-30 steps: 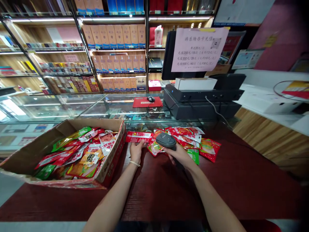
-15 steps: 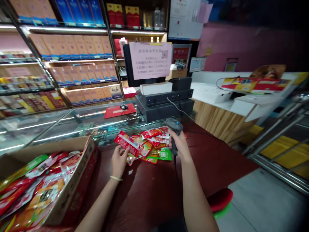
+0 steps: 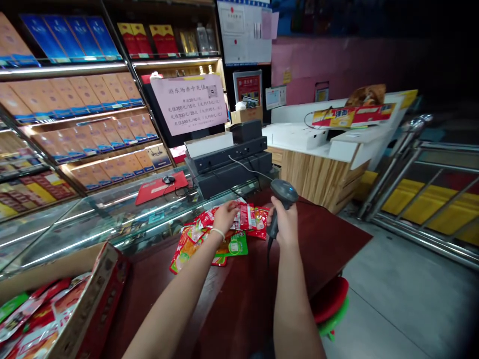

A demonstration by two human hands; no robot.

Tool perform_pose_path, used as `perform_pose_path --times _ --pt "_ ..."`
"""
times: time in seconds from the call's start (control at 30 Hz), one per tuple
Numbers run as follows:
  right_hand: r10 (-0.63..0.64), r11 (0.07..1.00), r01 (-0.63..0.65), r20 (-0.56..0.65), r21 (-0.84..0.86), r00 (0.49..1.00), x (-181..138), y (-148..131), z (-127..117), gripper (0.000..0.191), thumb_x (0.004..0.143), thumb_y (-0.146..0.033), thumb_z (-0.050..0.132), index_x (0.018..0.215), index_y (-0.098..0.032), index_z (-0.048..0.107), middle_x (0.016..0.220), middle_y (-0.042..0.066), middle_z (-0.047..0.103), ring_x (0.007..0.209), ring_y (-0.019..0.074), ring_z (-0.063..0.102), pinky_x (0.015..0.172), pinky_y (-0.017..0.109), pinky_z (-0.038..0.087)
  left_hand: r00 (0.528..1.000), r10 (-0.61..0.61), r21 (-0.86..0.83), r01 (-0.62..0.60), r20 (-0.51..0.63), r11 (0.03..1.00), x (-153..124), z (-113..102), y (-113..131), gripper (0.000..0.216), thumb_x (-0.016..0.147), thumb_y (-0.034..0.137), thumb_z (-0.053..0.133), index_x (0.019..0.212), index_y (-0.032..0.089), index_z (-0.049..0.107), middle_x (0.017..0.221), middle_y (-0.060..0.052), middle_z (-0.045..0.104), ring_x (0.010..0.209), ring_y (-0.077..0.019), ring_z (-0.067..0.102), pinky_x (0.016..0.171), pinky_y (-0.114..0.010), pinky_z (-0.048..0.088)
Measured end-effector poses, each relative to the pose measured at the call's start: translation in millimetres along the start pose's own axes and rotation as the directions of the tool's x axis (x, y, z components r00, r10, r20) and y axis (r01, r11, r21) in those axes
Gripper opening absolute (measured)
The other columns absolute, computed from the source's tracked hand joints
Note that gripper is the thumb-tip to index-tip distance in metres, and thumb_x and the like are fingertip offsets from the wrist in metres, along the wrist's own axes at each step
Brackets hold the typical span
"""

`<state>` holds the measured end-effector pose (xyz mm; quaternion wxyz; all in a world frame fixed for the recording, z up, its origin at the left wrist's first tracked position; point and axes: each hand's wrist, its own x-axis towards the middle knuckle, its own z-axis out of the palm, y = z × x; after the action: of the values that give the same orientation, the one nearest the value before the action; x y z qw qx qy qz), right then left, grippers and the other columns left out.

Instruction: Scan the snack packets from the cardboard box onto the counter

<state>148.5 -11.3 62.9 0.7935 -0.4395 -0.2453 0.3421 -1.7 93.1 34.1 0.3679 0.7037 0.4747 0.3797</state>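
My right hand [image 3: 285, 225] is wrapped round the grip of a dark barcode scanner [image 3: 283, 193], whose head points away over the dark red table [image 3: 329, 239]. My left hand [image 3: 225, 216] rests with curled fingers on top of a pile of red and green snack packets [image 3: 224, 234] lying on the table just left of the scanner. It touches a red packet [image 3: 245, 217] at the pile's top; whether it grips it is unclear. A cord hangs down from the scanner's handle.
An open cardboard box [image 3: 90, 304] full of snack packets sits at the lower left. Behind the table is a glass counter [image 3: 93, 214] with a till and monitor [image 3: 228, 159]. Shelves of boxed goods line the back. A red stool [image 3: 331, 304] stands under the table's right edge.
My view has swung right. My left hand moved from the left edge of the packet pile onto its top. My right hand raised the scanner upright and to the right.
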Motion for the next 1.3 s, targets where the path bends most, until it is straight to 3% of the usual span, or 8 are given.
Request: perform_pose_path --times 0.13,0.3,0.47,0.63,0.97,1.07,1.17,1.3 --pt "0.014 1.0 -0.015 0.035 0.017 0.999 -2 0 2 0.032 0.072 -0.045 0.072 0.083 -0.025 0.049 0.047 -0.008 0.05 0.032 0.012 0.045 0.029 0.024 0.037 0.996 0.056 -0.011 -0.057 -0.073 0.998 -11 -9 3 0.032 0.082 0.016 0.058 0.114 0.014 0.062 0.102 -0.011 0.071 0.093 -0.0197 0.068 0.083 -0.031 0.051" --pt "0.08 0.997 -0.078 0.205 -0.014 0.976 -13 1 16 0.034 0.076 -0.045 0.069 0.062 -0.022 0.048 0.044 -0.005 0.047 0.032 0.0105 0.044 0.03 0.023 0.036 0.959 0.185 0.104 -0.166 -0.213 0.981 -55 -56 25 0.022 0.088 0.025 0.054 0.108 0.019 0.06 0.087 -0.003 0.069 0.076 -0.016 0.066 0.07 -0.027 0.05" --pt "0.213 0.977 -0.196 0.477 -0.086 0.853 -37 4 54 0.035 0.076 -0.045 0.07 0.062 -0.02 0.05 0.048 -0.004 0.051 0.034 0.0086 0.044 0.032 0.021 0.037 0.881 0.416 0.454 -0.283 -0.224 0.845 -115 -139 65 0.027 0.091 0.024 0.05 0.117 0.022 0.055 0.101 -0.004 0.067 0.081 -0.0149 0.065 0.077 -0.027 0.049" --pt "0.265 0.962 -0.232 0.689 -0.144 0.675 -79 4 116 0.027 0.077 -0.043 0.071 0.079 -0.021 0.055 0.052 -0.006 0.053 0.035 0.0099 0.047 0.033 0.021 0.039 0.883 0.432 0.708 -0.188 -0.181 0.681 -174 -230 74 0.025 0.093 0.027 0.048 0.115 0.022 0.057 0.11 -0.005 0.067 0.089 -0.0161 0.064 0.082 -0.029 0.048" --pt "0.376 0.921 -0.266 0.827 -0.284 0.419 -161 33 214 0.03 0.074 -0.043 0.074 0.079 -0.019 0.057 0.049 -0.006 0.053 0.034 0.0104 0.047 0.031 0.021 0.038 0.865 0.036 0.651 0.35 -0.501 0.673 -229 -409 -68 0.021 0.086 0.026 0.053 0.101 0.019 0.065 0.092 -0.007 0.071 0.084 -0.02 0.066 0.075 -0.028 0.047" --pt "0.394 0.912 -0.268 0.846 -0.311 0.36 -181 45 226 0.031 0.074 -0.044 0.074 0.08 -0.019 0.058 0.05 -0.005 0.054 0.034 0.0102 0.047 0.031 0.021 0.038 0.916 -0.022 0.723 0.331 -0.401 0.606 -244 -428 -105 0.023 0.084 0.015 0.048 0.098 0.018 0.066 0.092 -0.008 0.07 0.085 -0.0203 0.064 0.077 -0.028 0.046" --pt "0.439 0.893 -0.246 0.848 -0.376 0.296 -194 54 229 0.033 0.073 -0.045 0.074 0.072 -0.018 0.056 0.049 -0.005 0.053 0.033 0.0097 0.046 0.032 0.021 0.038 0.985 -0.07 0.817 0.17 -0.157 0.55 -251 -425 -128 0.034 0.074 0.003 0.049 0.1 0.017 0.067 0.098 -0.01 0.066 0.093 -0.0215 0.062 0.084 -0.03 0.045" --pt "0.469 0.88 -0.227 0.837 -0.417 0.281 -198 57 227 0.033 0.073 -0.045 0.074 0.071 -0.018 0.055 0.05 -0.005 0.053 0.034 0.0097 0.047 0.032 0.021 0.039 0.986 -0.073 0.834 -0.088 0.152 0.545 -250 -408 -146 0.047 0.067 -0.002 0.057 0.111 0.015 0.063 0.118 -0.015 0.06 0.11 -0.0252 0.056 0.095 -0.034 0.043"
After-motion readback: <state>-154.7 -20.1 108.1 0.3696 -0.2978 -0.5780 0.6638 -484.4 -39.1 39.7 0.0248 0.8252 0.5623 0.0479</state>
